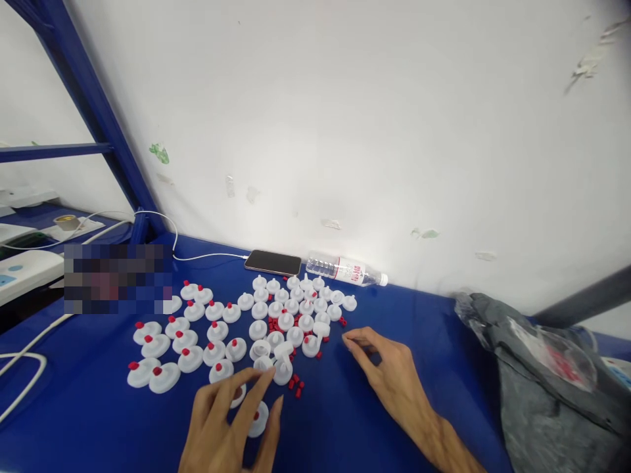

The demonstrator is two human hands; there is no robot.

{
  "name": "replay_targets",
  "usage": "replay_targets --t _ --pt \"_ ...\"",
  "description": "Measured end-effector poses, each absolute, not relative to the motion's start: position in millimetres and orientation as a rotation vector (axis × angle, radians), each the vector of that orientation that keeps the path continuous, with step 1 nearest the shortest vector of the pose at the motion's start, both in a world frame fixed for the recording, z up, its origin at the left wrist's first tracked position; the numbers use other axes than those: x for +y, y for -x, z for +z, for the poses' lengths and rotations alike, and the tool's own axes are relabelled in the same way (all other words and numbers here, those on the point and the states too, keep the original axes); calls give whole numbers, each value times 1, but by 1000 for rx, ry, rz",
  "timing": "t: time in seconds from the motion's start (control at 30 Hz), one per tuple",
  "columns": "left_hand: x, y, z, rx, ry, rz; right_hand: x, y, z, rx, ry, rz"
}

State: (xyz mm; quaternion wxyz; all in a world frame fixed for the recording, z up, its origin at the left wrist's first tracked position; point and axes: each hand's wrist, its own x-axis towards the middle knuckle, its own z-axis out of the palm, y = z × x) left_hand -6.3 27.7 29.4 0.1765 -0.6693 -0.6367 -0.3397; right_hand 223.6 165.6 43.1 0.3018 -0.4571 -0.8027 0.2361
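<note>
On the blue table (404, 315), bottle (346, 270) label unreadable. Left hand (231, 427) half-open, fingers resting over a white disc (258, 418). Right hand (387, 371) loosely open, fingertips near loose red caps (296, 384), holding nothing.

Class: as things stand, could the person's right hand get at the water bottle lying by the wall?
Probably yes. The right hand rests on the blue table, and only bare tabletop lies between it and the water bottle.

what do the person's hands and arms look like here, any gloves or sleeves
Both hands are bare: no gloves, rings or markings show on the left hand or the right hand. The right forearm is uncovered to the picture's edge, with no sleeve or watch in view.
</note>
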Motion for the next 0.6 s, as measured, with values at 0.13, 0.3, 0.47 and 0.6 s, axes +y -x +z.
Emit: replay_targets --t 0.13,0.3,0.47,0.6 --pt "52 4 30 -1902 1908 -909 160 -220 46 -2127 1149 637" --pt "65 -1 28 -1916 2014 -893 155 -218 52 -2119 1059 708" --pt "58 0 47 -1864 2002 -1082 150 -217 60 -2043 1044 804" --pt "42 -15 52 -1773 2006 -1271 145 -217 67 -1990 1050 803"
